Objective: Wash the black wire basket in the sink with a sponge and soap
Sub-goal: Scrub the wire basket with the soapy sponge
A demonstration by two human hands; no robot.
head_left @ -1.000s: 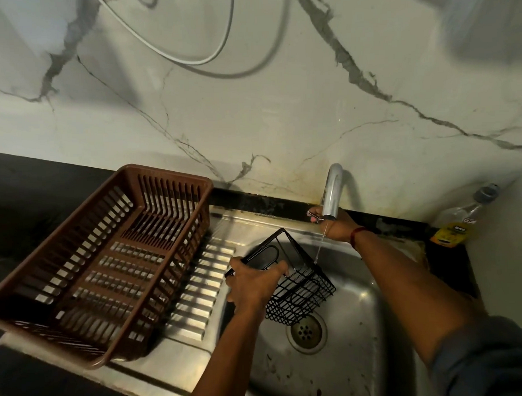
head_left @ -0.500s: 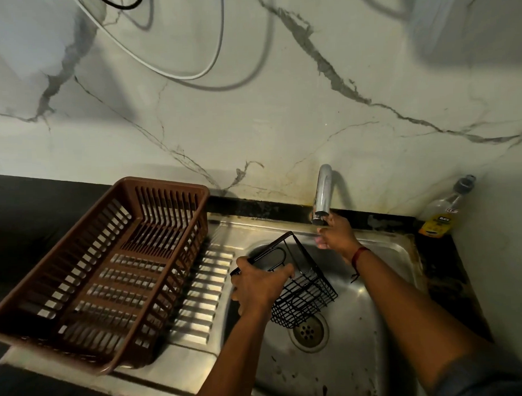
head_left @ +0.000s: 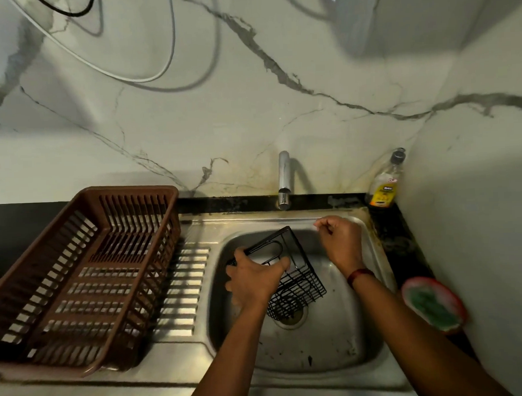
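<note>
Off the tap [head_left: 283, 179] now, the right hand [head_left: 341, 242] has dropped back over the rear of the sink [head_left: 333, 352], fingers loosely curled with nothing visible in them, and the thin stream seen a second ago no longer shows. The left hand [head_left: 255, 279] has kept its grip: fingers and thumb are curled over the upper rim of the black wire basket [head_left: 298, 288], which hangs tilted inside the bowl, its lower corner over the drain [head_left: 290, 319]. I judge the basket light and stiff (thin welded wire, mostly air), so one hand can carry and turn it. Wet wire will be slippery, though, and soap will make it worse, so the rim frame is the better hold, not the fine mesh. What looks like a green sponge [head_left: 433, 306] lies in a pink dish [head_left: 414, 283] on the worktop [head_left: 400, 246] to the right, and the soap bottle [head_left: 385, 184] stands in the back corner.
</note>
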